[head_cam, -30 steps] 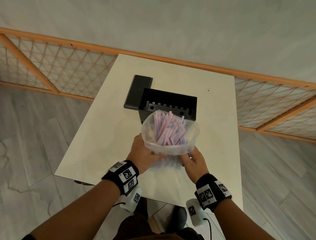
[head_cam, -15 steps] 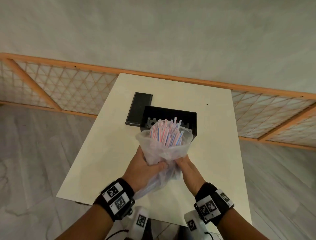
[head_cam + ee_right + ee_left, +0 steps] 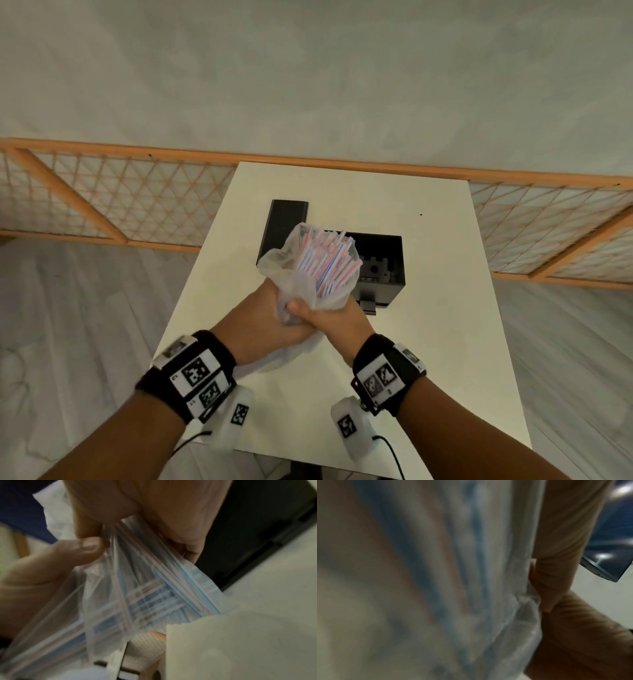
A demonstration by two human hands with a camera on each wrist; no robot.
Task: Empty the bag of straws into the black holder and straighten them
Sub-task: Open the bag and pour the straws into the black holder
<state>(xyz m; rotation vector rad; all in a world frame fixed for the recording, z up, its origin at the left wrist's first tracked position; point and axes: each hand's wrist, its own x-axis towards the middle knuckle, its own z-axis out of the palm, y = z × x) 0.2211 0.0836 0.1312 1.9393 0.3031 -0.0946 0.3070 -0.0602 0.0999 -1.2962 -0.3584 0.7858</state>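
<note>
White table (image 3: 445,342) under a pale wall, with a wooden lattice rail (image 3: 120,202) running behind it. Nearest me, both hands are clenched together around the gathered lower part of a clear plastic bag (image 3: 301,284) — the left hand (image 3: 274,329) wraps it from the left side, the right hand (image 3: 337,320) from the right, fingers curled tight. Inside, the striped straws (image 3: 325,263) stand bundled, long axis tilted up and away towards the wall, tips poking out of the open mouth. Just beyond sits the black holder (image 3: 383,260), open-topped, with a flat black lid (image 3: 284,226) lying beside its left.
</note>
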